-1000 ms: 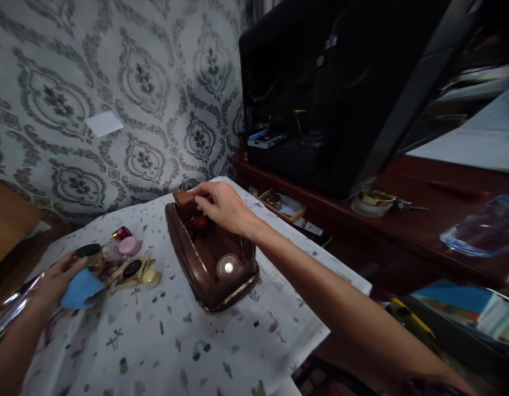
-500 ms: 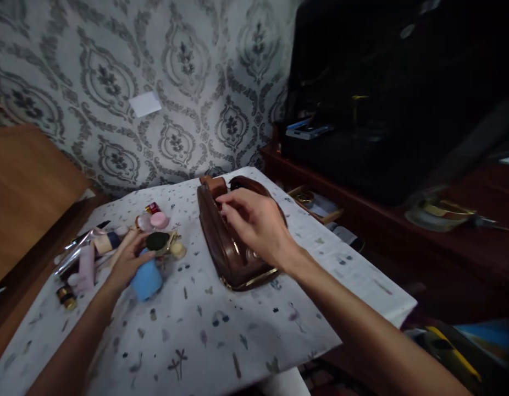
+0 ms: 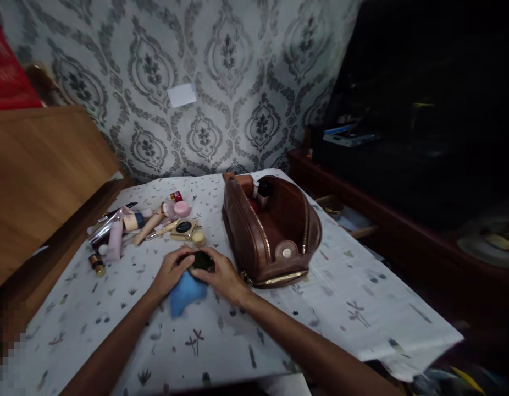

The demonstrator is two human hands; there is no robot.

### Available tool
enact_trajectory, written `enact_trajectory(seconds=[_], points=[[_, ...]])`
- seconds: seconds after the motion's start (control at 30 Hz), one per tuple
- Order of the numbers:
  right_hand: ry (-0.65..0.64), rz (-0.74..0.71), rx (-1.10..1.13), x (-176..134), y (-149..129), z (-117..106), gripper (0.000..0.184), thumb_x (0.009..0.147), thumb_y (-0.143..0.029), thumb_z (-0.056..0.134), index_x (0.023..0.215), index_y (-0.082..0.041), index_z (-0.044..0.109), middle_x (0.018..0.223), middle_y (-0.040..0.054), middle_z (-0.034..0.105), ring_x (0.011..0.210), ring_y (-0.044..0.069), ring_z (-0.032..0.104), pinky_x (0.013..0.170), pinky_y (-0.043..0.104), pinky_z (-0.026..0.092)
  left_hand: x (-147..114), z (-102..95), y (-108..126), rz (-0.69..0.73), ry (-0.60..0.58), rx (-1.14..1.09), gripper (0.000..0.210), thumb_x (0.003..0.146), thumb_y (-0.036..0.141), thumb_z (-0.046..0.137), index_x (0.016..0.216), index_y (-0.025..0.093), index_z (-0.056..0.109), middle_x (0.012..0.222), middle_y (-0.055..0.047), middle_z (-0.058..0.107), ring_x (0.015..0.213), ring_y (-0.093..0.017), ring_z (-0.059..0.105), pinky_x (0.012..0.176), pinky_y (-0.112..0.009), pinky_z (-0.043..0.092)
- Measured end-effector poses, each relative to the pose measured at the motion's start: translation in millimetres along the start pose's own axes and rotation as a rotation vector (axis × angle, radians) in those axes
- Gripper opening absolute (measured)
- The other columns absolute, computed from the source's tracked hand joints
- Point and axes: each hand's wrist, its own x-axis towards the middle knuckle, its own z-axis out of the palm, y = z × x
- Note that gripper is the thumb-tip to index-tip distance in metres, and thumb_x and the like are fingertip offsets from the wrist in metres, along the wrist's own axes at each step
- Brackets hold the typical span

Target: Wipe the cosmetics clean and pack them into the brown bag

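Note:
Between my left hand point(image 3: 174, 270) and my right hand point(image 3: 226, 276) is a dark green, rounded object that looks like a compact point(image 3: 203, 262); fingers of both hands close on its sides. A blue cloth point(image 3: 187, 296) hangs just below it, by my left fingers. To the right stands a brown leather cosmetic bag point(image 3: 248, 242), unzipped, with a black-capped bottle point(image 3: 263, 191) and a red item inside. Beyond my hands lie a gold-framed compact with a black oval point(image 3: 183, 227) and a small pale yellow jar point(image 3: 199, 238).
Several cosmetics lie at the left, among them a lilac tube point(image 3: 115, 241), a pink round jar point(image 3: 182, 208) and a small gold-and-black bottle point(image 3: 97, 264). A patterned white cloth point(image 3: 320, 324) covers the table. A wooden panel point(image 3: 44, 181) rises at the left; patterned wallpaper point(image 3: 225, 60) is behind.
My right hand has come out of the bag and moved left to the dark green object. My left hand has brought it and the blue cloth away from the cosmetics. The view has shifted left.

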Motion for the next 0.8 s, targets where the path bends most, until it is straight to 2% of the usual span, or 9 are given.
enact_trajectory(seconds=[0.1, 0.2, 0.27, 0.33, 0.4, 0.47, 0.6, 0.8], points=[[0.020, -0.015, -0.004, 0.4, 7.8, 5.9, 0.046, 0.072, -0.024, 0.077, 0.115, -0.020, 0.062, 0.109, 0.0046, 0.071, 0.103, 0.022, 0.066, 0.094, 0.036, 0.052, -1.9, -2.3, -0.3, 0.007, 0.140, 0.062, 0.045, 0.090, 0.058, 0.052, 0.071, 0.020, 0.066, 0.072, -0.004, 0.066, 0.075, -0.021, 0.061, 0.076, -0.033, 0.048], [0.049, -0.053, -0.114, -4.9, 12.2, 10.4, 0.061, 0.068, -0.018, 0.078, 0.125, -0.021, 0.058, 0.119, 0.0078, 0.069, 0.109, 0.025, 0.065, 0.097, 0.040, 0.051, -5.3, -0.7, 4.6, 0.025, 0.302, 0.098, 0.044, 0.098, 0.052, 0.038, 0.084, 0.021, 0.066, 0.080, -0.004, 0.065, 0.080, -0.021, 0.060, 0.079, -0.035, 0.046], [0.044, -0.075, -0.161, -7.1, 15.7, 11.9, 0.067, 0.068, -0.014, 0.075, 0.131, -0.021, 0.054, 0.120, 0.0092, 0.069, 0.110, 0.026, 0.066, 0.097, 0.041, 0.051, -9.9, 4.9, 9.0, 0.059, 0.345, 0.102, 0.041, 0.099, 0.051, 0.037, 0.090, 0.022, 0.065, 0.085, -0.005, 0.065, 0.084, -0.021, 0.060, 0.081, -0.035, 0.046], [0.043, -0.110, -0.206, -7.2, 19.6, 12.4, 0.064, 0.069, -0.011, 0.070, 0.130, -0.020, 0.053, 0.118, 0.0096, 0.069, 0.110, 0.026, 0.065, 0.096, 0.042, 0.052, -15.9, 13.2, 12.0, 0.135, 0.268, 0.110, 0.033, 0.097, 0.048, 0.043, 0.095, 0.023, 0.064, 0.093, -0.006, 0.066, 0.091, -0.022, 0.061, 0.086, -0.036, 0.047], [0.062, -0.164, -0.244, -6.0, 22.9, 11.9, 0.055, 0.071, -0.011, 0.067, 0.124, -0.019, 0.057, 0.116, 0.0103, 0.069, 0.110, 0.027, 0.065, 0.096, 0.043, 0.052, -21.5, 21.0, 12.4, 0.213, 0.140, 0.147, 0.025, 0.095, 0.043, 0.050, 0.102, 0.023, 0.063, 0.101, -0.009, 0.065, 0.098, -0.023, 0.060, 0.090, -0.037, 0.047], [0.070, -0.218, -0.263, -4.8, 24.8, 11.0, 0.046, 0.074, -0.012, 0.065, 0.119, -0.018, 0.059, 0.116, 0.0117, 0.067, 0.111, 0.027, 0.064, 0.097, 0.044, 0.052, -25.2, 25.9, 10.7, 0.246, 0.065, 0.219, 0.022, 0.094, 0.037, 0.052, 0.108, 0.023, 0.061, 0.103, -0.010, 0.064, 0.101, -0.024, 0.059, 0.091, -0.039, 0.046], [0.055, -0.259, -0.304, -4.4, 25.4, 10.4, 0.042, 0.076, -0.011, 0.063, 0.116, -0.019, 0.060, 0.119, 0.0128, 0.064, 0.114, 0.027, 0.063, 0.101, 0.045, 0.051, -24.6, 26.1, 7.0, 0.237, 0.102, 0.376, 0.017, 0.095, 0.036, 0.049, 0.096, 0.024, 0.061, 0.093, -0.009, 0.062, 0.091, -0.024, 0.058, 0.082, -0.040, 0.046], [0.012, -0.263, -0.377, -6.3, 26.9, 13.0, 0.040, 0.073, -0.006, 0.059, 0.111, -0.019, 0.059, 0.117, 0.0115, 0.062, 0.113, 0.026, 0.061, 0.100, 0.044, 0.051, -18.1, 22.6, 11.1, 0.214, 0.136, 0.433, 0.032, 0.097, 0.045, 0.044, 0.074, 0.025, 0.052, 0.077, -0.006, 0.057, 0.078, -0.022, 0.056, 0.071, -0.037, 0.042]])
